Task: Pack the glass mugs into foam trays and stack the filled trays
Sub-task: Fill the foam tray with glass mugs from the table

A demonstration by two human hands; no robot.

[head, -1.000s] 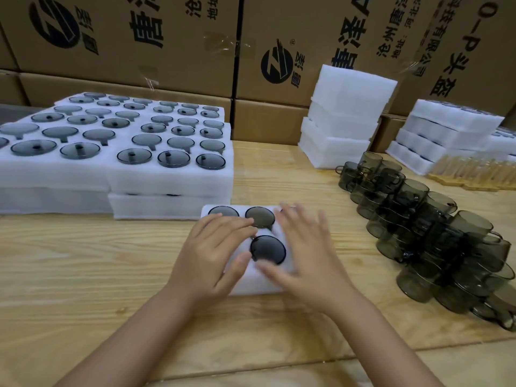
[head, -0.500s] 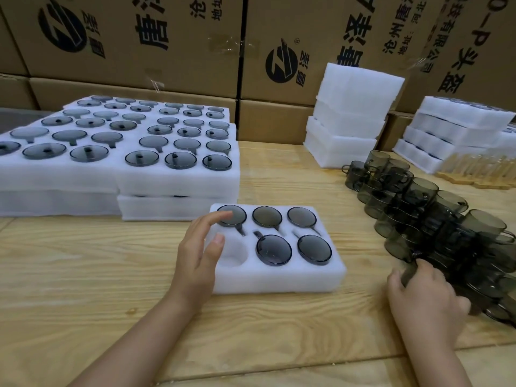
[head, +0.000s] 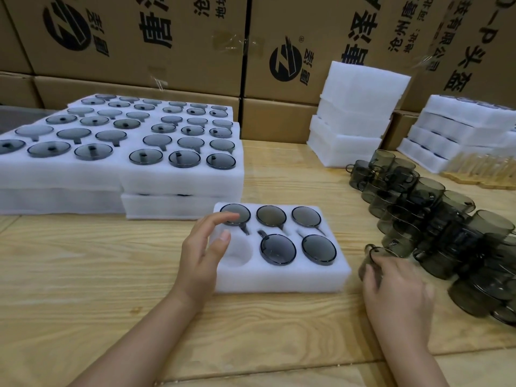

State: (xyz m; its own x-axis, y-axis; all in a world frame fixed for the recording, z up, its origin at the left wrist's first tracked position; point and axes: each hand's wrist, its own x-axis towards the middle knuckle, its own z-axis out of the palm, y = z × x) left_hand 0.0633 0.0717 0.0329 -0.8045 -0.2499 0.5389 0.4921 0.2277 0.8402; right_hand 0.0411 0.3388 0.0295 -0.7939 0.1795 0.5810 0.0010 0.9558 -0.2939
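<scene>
Mug [head: 374, 258] is gripped by the right hand [head: 396, 291]; the empty pocket [head: 237, 254] lies left of those fingers, just beside the loosely spread left hand [head: 201, 255].

Front-left pocket [head: 238, 252] of foam tray [head: 279, 280] open from above; other five pockets plugged by packed mugs [head: 277, 249]. Left hand [head: 199, 255] at tray's left edge, thumb at pocket rim, fingers over back-left mug: crowds pocket from left. Bare table [head: 83, 275] strip between tray and right hand [head: 396, 291], which grips mug [head: 372, 256]. Mug pile [head: 446, 219] blocks right side. Filled tray stacks [head: 181, 182] just behind tray's back-left corner. Open lane between those stacks and blank foam stack [head: 357, 113]. Cardboard boxes [head: 139, 37] wall off back. Near table edge free.
</scene>
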